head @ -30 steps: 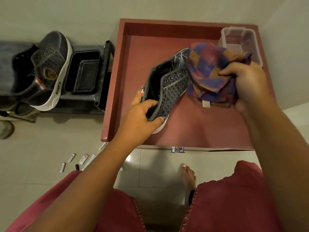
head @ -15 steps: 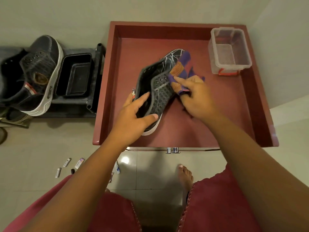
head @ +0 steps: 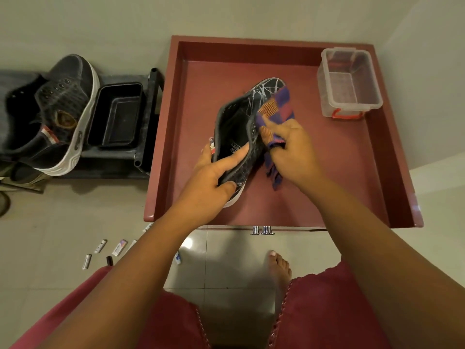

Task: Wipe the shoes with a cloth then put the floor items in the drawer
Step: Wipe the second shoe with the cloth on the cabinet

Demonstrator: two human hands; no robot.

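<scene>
My left hand (head: 211, 182) grips the heel of a dark sneaker (head: 241, 127), held over the open red drawer (head: 163, 147). The shoe's opening faces me and its toe points away. My right hand (head: 289, 149) presses a purple and orange checked cloth (head: 275, 109) against the shoe's right side. A second dark sneaker (head: 63, 109) with a white sole rests on a low black rack at the left. Several small floor items (head: 100, 248), such as batteries and little packets, lie on the tiles by my left knee.
A clear plastic box (head: 349, 81) with red clips stands in the drawer's far right corner. A black tray (head: 117, 114) sits on the rack (head: 148, 122) beside the second shoe. My bare foot (head: 279, 268) is under the drawer front, near its metal handle (head: 261, 230).
The bunched cloth came down from above the shoe onto its right side. The shoe turned so its opening faces me. My view shifted slightly.
</scene>
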